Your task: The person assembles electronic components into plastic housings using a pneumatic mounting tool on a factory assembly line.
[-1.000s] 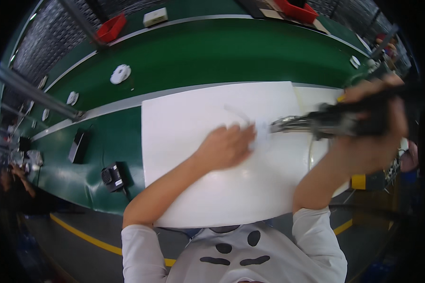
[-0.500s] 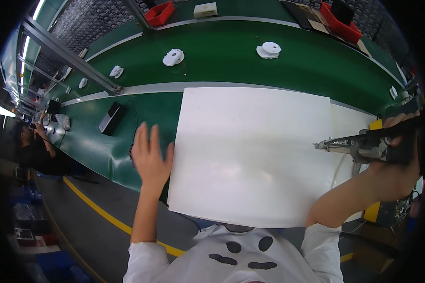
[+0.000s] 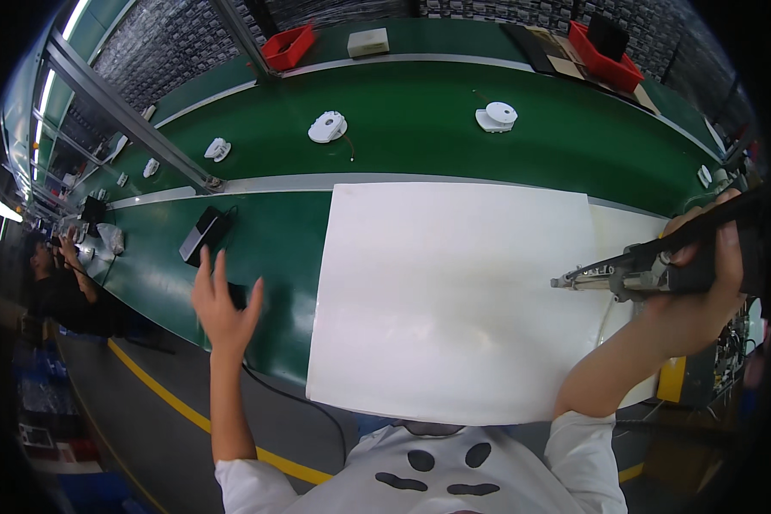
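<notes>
A black-and-silver box (image 3: 204,236) on the green bench (image 3: 146,265), our left hand (image 3: 223,319) near it, released, fingers spread, a white sheet (image 3: 445,308) before us, a metal-tipped black tool (image 3: 632,278) over its right side, clenched in our right hand (image 3: 726,270).

Runs free over the left and middle of the white sheet (image 3: 437,300); meets the tool (image 3: 612,281) in the right hand (image 3: 702,253) farther right. Tightens left of the sheet around the left hand (image 3: 223,313), a half-hidden black object (image 3: 239,296) and a black-and-grey box (image 3: 204,235). Opens on the green strip (image 3: 411,111) between two white parts (image 3: 327,128); stops at far left against a slanting metal post (image 3: 130,116).
</notes>
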A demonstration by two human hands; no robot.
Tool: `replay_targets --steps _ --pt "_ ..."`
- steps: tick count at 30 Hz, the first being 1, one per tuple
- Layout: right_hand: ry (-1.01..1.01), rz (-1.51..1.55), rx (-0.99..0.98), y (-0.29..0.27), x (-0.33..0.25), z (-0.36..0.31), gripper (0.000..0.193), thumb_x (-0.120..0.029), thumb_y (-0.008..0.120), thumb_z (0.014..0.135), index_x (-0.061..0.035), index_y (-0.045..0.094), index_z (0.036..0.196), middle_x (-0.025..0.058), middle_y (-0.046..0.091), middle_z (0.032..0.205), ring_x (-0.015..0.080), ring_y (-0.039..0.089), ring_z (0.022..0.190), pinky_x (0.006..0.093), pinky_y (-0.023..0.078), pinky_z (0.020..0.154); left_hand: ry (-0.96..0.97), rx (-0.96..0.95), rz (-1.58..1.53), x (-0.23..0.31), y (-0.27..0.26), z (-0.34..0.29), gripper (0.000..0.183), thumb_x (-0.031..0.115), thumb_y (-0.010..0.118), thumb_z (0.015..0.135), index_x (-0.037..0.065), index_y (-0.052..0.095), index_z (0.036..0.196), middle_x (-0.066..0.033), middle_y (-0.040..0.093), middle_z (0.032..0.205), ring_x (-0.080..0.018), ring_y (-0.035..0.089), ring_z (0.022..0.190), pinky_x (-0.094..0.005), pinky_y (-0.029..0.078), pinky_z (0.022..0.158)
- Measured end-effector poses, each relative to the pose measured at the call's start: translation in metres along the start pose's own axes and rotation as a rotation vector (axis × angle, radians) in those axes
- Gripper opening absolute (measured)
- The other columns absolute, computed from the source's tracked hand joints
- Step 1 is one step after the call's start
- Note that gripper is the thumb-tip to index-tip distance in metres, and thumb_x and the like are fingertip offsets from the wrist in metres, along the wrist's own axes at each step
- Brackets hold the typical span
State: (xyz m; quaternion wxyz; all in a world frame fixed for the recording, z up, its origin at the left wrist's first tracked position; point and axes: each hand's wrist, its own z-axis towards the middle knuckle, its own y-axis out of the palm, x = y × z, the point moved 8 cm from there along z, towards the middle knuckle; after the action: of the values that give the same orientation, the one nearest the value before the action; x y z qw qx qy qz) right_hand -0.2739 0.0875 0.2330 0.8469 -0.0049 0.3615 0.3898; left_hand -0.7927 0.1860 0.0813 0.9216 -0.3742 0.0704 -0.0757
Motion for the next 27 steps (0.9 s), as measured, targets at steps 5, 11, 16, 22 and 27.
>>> replay_targets --steps 5,11,16,22,27 --pt "0.08 0.025 0.035 0.012 -0.001 0.001 0.036 -0.015 0.061 0.092 0.013 0.062 0.114 0.0102 0.054 0.067 0.0125 0.047 0.059 0.0269 0.042 0.062 0.313 -0.019 -0.231 0.074 0.084 0.106 0.051 0.017 0.077 0.084 -0.002 0.061 0.128 -0.0192 0.064 0.131 -0.0361 0.062 0.117 -0.0443 0.051 0.094" --pt "0.078 0.056 0.041 0.033 -0.012 -0.012 0.036 -0.018 0.064 0.089 0.0103 0.063 0.112 0.0083 0.054 0.065 0.0121 0.047 0.054 0.027 0.042 0.059 0.134 -0.043 -0.152 0.063 0.222 0.192 0.034 0.017 0.075 0.085 -0.002 0.068 0.113 -0.0167 0.069 0.109 -0.0334 0.065 0.098 -0.0444 0.056 0.083" --pt "0.104 0.053 0.066 0.039 -0.021 -0.019 0.03 -0.014 0.061 0.089 0.0115 0.056 0.105 0.0094 0.052 0.068 0.0116 0.047 0.051 0.0248 0.038 0.051 -0.108 -0.088 -0.424 0.06 0.241 0.193 0.021 0.017 0.07 0.09 -0.003 0.073 0.095 -0.0163 0.073 0.088 -0.0334 0.07 0.077 -0.0395 0.057 0.072" --pt "0.028 0.032 -0.046 0.046 -0.009 -0.021 0.035 -0.012 0.061 0.089 0.0144 0.056 0.111 0.0166 0.059 0.087 0.0123 0.049 0.052 0.0268 0.042 0.055 -0.603 -0.78 -1.551 0.15 0.202 0.086 0.026 0.022 0.066 0.099 -0.002 0.075 0.103 -0.0088 0.076 0.091 -0.0141 0.072 0.079 -0.0286 0.059 0.076" --pt "0.061 0.04 -0.068 0.066 -0.006 -0.021 0.039 -0.014 0.063 0.087 0.0142 0.061 0.114 0.0152 0.061 0.075 0.0142 0.052 0.05 0.0256 0.044 0.054 -0.6 -0.946 -1.675 0.205 0.163 0.013 0.022 0.02 0.072 0.096 -0.003 0.074 0.098 -0.0118 0.077 0.093 -0.0189 0.076 0.081 -0.0268 0.06 0.071"
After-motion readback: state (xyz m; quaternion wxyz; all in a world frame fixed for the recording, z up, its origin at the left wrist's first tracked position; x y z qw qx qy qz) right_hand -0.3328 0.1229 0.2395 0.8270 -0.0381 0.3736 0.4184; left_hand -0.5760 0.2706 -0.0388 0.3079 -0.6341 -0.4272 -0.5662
